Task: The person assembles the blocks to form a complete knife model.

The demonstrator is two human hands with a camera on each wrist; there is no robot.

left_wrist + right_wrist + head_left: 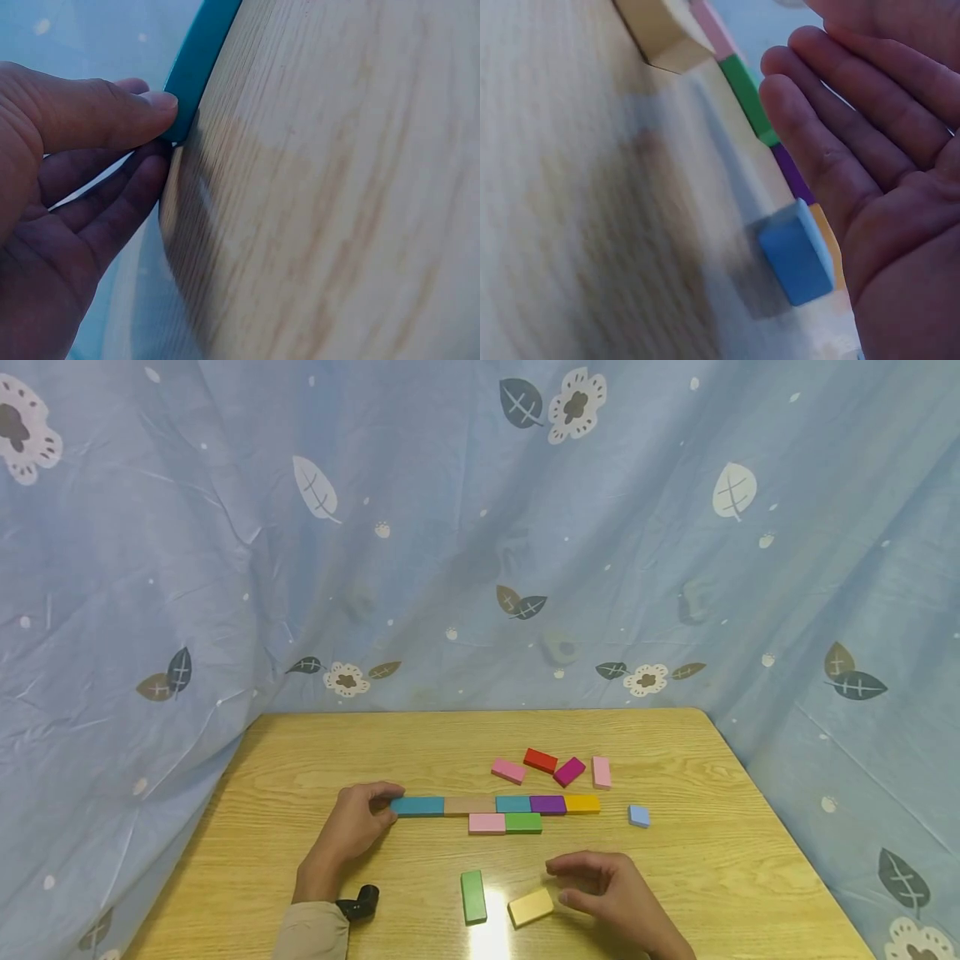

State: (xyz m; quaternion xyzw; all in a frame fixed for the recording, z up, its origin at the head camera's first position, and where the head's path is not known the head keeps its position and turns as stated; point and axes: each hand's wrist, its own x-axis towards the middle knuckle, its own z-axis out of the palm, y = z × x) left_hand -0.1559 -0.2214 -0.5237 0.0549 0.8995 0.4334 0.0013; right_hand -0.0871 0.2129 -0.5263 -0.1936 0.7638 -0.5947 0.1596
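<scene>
My left hand [352, 823] pinches the left end of a long teal block [418, 807]; in the left wrist view the thumb [161, 105] lies on its side. That block forms the left end of a row with a tan block [469, 807], a shorter teal block [513, 804], a purple block [548, 805] and an orange block [582, 804]. Against the row's near side lie a pink block [487, 824] and a green block [523, 823]. My right hand [611, 893] holds nothing, its fingers loosely bent just right of a yellow block [531, 907].
Another green block [474, 897] lies left of the yellow one. A small light blue block [639, 816] sits right of the row. Behind the row are a red block [540, 761], a magenta block [569, 772] and two pink ones. A patterned curtain [420, 568] borders the wooden table [712, 860].
</scene>
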